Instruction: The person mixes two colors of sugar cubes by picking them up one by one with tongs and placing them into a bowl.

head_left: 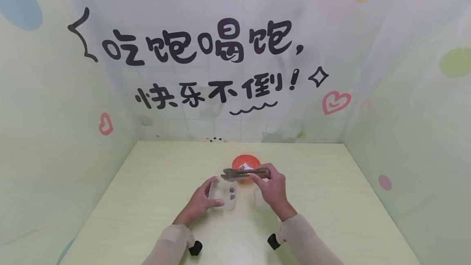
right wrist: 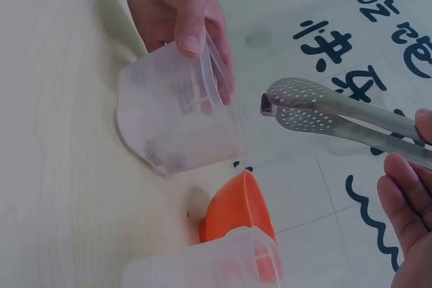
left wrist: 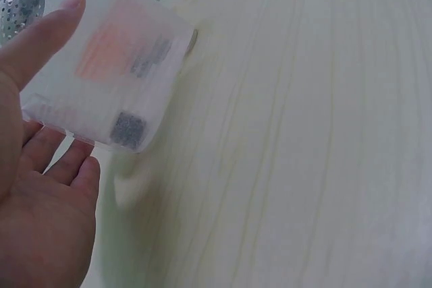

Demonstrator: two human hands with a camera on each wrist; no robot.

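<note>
My left hand (head_left: 200, 200) grips a translucent plastic container (right wrist: 158, 116), its thumb at the near rim and its fingers round the far side. Several small dark cubes (head_left: 232, 196) lie inside; one dark cube (left wrist: 128, 131) shows through the wall. In my right hand (head_left: 275, 187) I hold metal tongs (right wrist: 371, 116) with perforated tips. Between those tips sits a small dark brown piece (right wrist: 266, 104), beside and above the container's open mouth in the right wrist view. Whether the container touches the table cannot be told.
Behind the tongs stands an orange bowl (head_left: 245, 158) with white and dark bits in it. A second translucent container (right wrist: 196, 268) stands on the table (head_left: 165, 162) by the right hand, partly hidden in the head view. Printed walls enclose the table's back and sides.
</note>
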